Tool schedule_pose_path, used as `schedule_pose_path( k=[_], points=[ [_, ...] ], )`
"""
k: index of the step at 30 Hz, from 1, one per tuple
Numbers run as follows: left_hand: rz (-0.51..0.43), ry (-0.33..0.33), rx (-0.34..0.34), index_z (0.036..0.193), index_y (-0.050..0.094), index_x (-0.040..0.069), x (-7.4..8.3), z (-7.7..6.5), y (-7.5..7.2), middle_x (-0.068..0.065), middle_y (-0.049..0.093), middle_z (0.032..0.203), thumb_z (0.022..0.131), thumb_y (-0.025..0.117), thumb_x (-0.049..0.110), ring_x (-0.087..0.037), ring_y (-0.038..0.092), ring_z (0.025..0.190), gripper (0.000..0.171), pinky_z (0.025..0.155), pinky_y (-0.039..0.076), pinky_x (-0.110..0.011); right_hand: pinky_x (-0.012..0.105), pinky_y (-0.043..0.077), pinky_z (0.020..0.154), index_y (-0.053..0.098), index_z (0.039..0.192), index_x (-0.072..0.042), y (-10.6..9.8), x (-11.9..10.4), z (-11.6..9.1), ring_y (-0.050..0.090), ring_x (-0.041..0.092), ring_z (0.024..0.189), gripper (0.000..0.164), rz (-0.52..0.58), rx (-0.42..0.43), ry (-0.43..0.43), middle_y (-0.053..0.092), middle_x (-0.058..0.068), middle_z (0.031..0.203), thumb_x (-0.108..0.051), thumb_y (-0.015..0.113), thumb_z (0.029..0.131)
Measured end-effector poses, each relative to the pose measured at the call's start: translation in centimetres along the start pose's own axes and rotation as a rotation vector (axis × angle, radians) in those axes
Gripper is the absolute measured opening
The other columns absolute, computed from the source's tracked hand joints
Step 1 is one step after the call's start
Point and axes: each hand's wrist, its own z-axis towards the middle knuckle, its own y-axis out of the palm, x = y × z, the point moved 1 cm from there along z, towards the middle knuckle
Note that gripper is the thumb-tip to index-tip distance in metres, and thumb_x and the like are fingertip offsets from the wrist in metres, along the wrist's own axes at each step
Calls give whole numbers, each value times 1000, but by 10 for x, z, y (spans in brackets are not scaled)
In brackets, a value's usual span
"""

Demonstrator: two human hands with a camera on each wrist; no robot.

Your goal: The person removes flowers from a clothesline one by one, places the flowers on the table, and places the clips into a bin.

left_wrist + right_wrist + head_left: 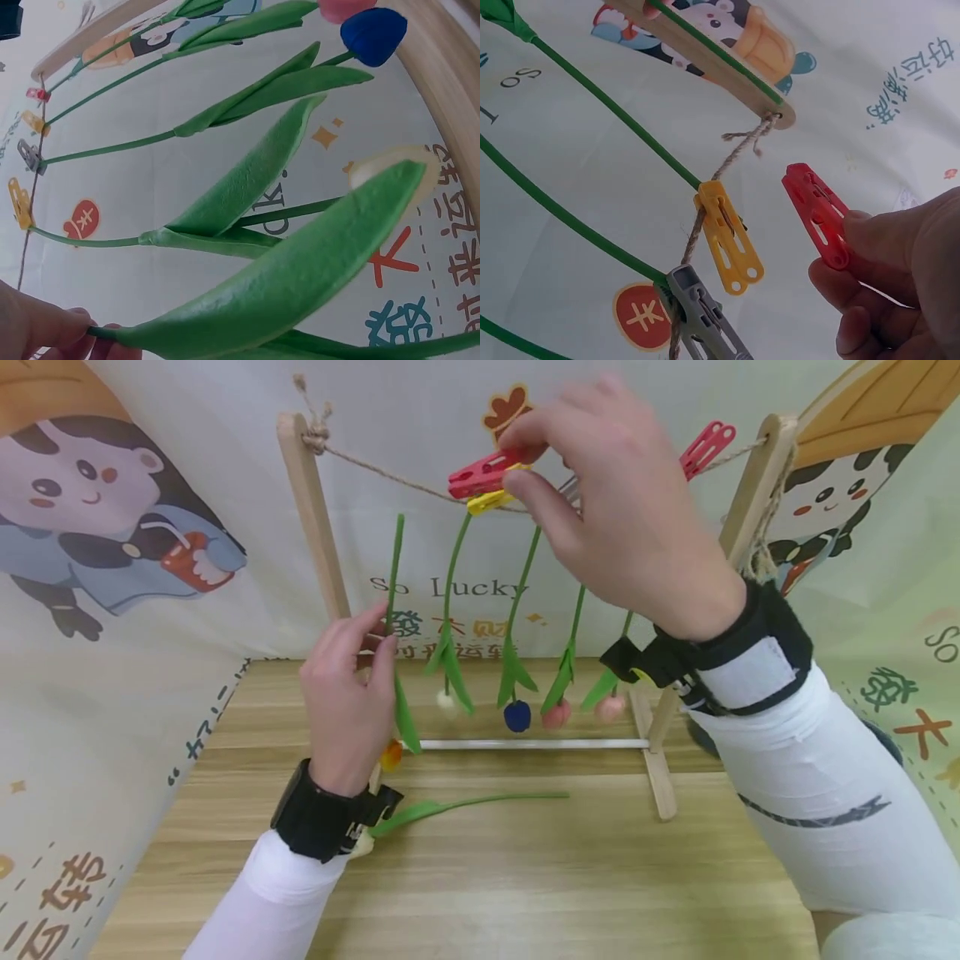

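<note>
My left hand pinches the green stem of an artificial tulip, held upside down with its orange bloom low by the stand. Its broad leaf fills the front of the left wrist view. Between thumb and fingers, my right hand holds a red clothespin, apart from the twine in the right wrist view. Yellow and grey clothespins grip stems on the twine. From it hang a white tulip, a blue tulip and pink tulips.
The twine is strung between two wooden posts, joined low by a white rod. Another tulip lies on the wooden table in front. A red clothespin sits near the right post. Printed cloth stands behind.
</note>
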Motion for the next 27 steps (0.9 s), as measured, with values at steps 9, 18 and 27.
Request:
schedule_pose_path(
  k=[9, 18, 27],
  points=[
    [36, 74, -85, 129, 74, -1, 12, -24, -11, -17, 75, 107, 96, 70, -13, -24, 71, 90, 36, 78, 59, -25, 40, 40, 84, 75, 121, 1, -13, -2, -52, 54, 35, 100, 28, 57, 79, 37, 74, 15, 111, -15, 77, 99],
    [107, 167, -264, 126, 75, -2, 17, -56, -13, -14, 74, 103, 91, 76, -13, -22, 70, 83, 37, 66, 60, -34, 28, 34, 82, 74, 120, 5, -33, 12, -115, 54, 35, 92, 34, 65, 68, 109, 75, 20, 109, -21, 73, 98],
    [203, 194, -516, 126, 75, 2, 7, -94, 5, -9, 72, 105, 87, 78, -15, -27, 70, 98, 42, 80, 63, -36, 20, 33, 85, 76, 122, 1, -49, 37, -187, 49, 16, 94, 34, -28, 52, 384, 72, 18, 110, -4, 82, 89]
  ],
)
